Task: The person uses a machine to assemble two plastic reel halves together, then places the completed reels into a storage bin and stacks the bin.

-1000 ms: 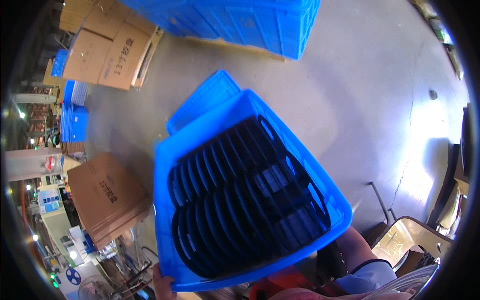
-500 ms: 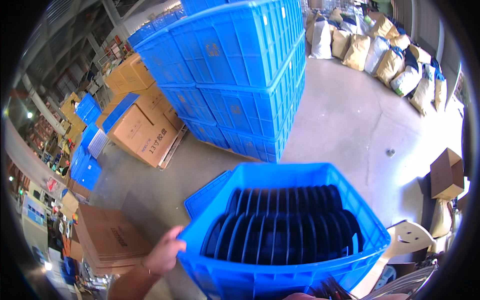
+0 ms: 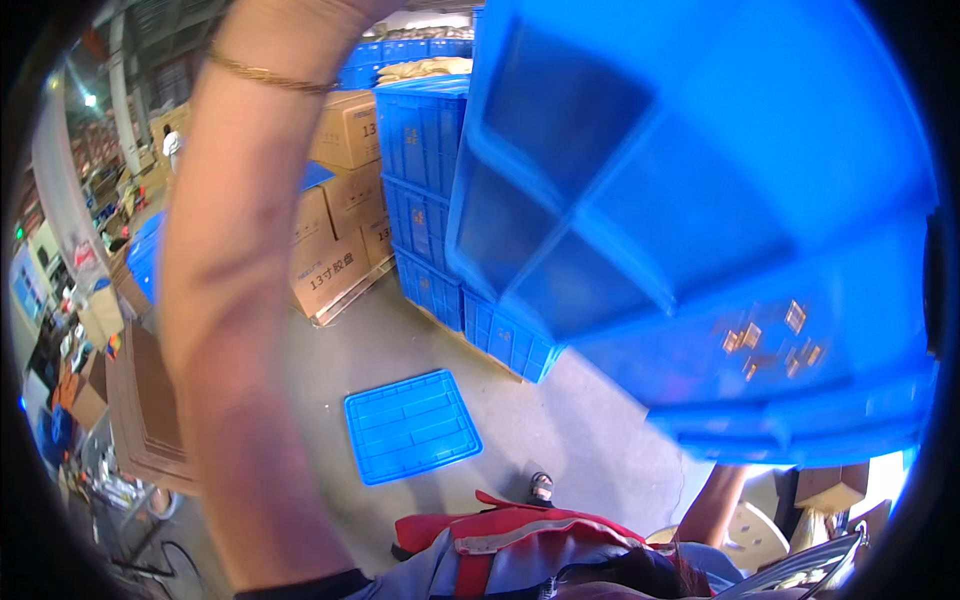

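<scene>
A large blue plastic crate, tilted and smeared by motion, is held up off the floor and fills the upper right. Its ribbed outside faces me, so whatever is in it is hidden. My left arm rises past the crate's left side; just the base of my left hand shows at the top edge, its fingers out of frame. From below, my right forearm reaches the crate's lower rim, where the crate covers my right hand. A flat blue lid lies on the floor beneath.
Stacked blue crates stand on a pallet behind the raised one. Cardboard boxes on another pallet are left of them. Flattened cardboard leans at the left. My sandalled foot is near the lid. An open carton sits at right.
The crate, which stood low before me with black discs inside, is now raised and tipped to the upper right. My left arm went up with it, and the floor lid is uncovered.
</scene>
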`<state>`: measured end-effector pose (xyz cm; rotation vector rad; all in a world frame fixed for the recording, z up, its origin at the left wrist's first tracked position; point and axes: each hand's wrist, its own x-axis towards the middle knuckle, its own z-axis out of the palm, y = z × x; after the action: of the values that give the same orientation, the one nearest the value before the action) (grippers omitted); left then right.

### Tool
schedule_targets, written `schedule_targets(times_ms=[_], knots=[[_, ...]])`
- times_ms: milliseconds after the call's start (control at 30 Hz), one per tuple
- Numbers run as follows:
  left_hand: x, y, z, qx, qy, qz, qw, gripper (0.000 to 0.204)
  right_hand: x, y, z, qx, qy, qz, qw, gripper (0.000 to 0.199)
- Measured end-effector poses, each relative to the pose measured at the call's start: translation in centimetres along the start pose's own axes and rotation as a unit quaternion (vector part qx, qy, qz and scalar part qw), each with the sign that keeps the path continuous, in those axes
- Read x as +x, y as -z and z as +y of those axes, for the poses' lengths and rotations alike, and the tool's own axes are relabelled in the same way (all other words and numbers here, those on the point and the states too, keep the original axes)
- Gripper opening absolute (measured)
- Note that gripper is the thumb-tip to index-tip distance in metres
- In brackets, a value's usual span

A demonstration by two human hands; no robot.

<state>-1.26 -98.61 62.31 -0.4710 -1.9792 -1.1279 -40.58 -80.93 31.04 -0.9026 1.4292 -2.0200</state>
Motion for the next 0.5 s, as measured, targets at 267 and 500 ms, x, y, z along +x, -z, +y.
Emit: schedule_targets(times_ms=[267,500], knots=[[5.5,16.0,-27.1,0.303,-0.011,0.350,0.886,0.062,24.6,-3.4,-0.4,0.055,0.034,-0.065,0.996,0.059],[7.4,28.4,-40.8,0.365,0.060,0.412,0.832,0.095,41.8,-7.3,2.4,0.100,0.054,-0.081,0.990,0.050]])
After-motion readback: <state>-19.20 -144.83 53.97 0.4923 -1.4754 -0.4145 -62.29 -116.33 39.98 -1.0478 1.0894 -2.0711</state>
